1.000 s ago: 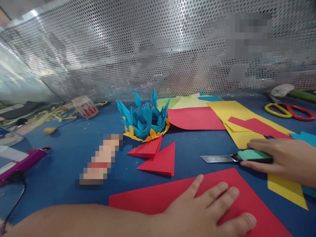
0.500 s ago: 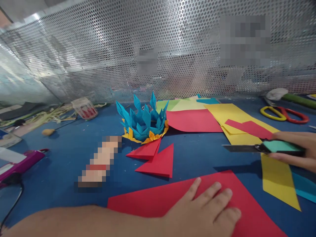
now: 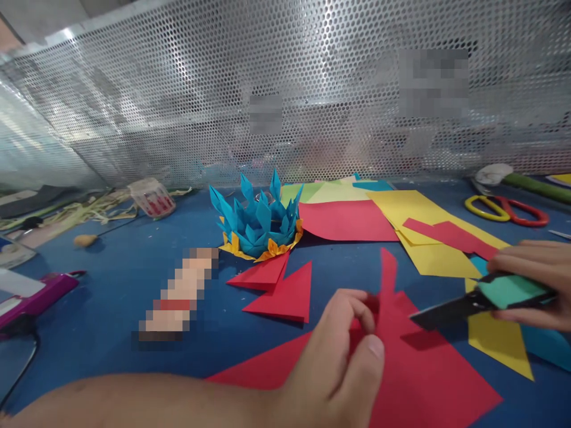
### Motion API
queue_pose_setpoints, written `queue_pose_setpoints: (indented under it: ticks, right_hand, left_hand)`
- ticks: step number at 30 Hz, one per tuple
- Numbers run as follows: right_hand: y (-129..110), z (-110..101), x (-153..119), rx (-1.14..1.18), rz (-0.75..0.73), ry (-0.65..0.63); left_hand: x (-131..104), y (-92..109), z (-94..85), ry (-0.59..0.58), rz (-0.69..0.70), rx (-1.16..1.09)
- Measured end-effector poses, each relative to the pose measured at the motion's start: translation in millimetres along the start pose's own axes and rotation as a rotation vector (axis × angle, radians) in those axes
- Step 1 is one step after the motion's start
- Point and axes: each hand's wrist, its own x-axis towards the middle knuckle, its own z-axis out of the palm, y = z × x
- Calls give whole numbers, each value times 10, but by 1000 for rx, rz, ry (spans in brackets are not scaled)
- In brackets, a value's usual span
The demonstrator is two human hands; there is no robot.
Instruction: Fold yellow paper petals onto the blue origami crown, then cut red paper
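Note:
A large sheet of red paper (image 3: 428,356) lies in front of me, its far edge raised in an upright flap. My left hand (image 3: 343,351) has that flap between its curled fingers and thumb. In my right hand (image 3: 535,282) is a box cutter (image 3: 508,291) with a teal handle, its blade out and pointing left over the sheet's right part. I cannot tell whether the blade touches the paper. Two folded red paper triangles (image 3: 285,291) lie beyond my left hand, by a blue folded-paper lotus (image 3: 263,223) with orange petals at its base.
Yellow paper (image 3: 428,255), a red sheet (image 3: 352,220) and green sheets lie toward the back. Scissors (image 3: 508,211) with yellow and red handles rest at the right. On the left are a purple tool (image 3: 44,294) with a cord and a clear cup (image 3: 152,199). A perforated metal panel (image 3: 285,71) stands behind.
My left hand was flat on the red sheet; now its fingers are curled and lift the sheet's far edge. The box cutter has come lower, its blade now tilted over the sheet.

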Motion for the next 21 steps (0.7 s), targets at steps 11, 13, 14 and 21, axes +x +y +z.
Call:
queue_pose_setpoints:
  ticks: [11,13,14,21]
  right_hand:
    - [-437,103,198,-4,-279,-18]
    - [-446,129,166,-24,-264,-9]
    - [-463,139,155,-29,-252,-14]
    - [-727,95,195,15,-118,-143]
  left_hand:
    - [15,-431,118,-468,376,274]
    - [-55,-506,172,-468,338,368]
    - [-77,-541,205,-469,320,422]
    - [-102,-689,340,-394,469,830]
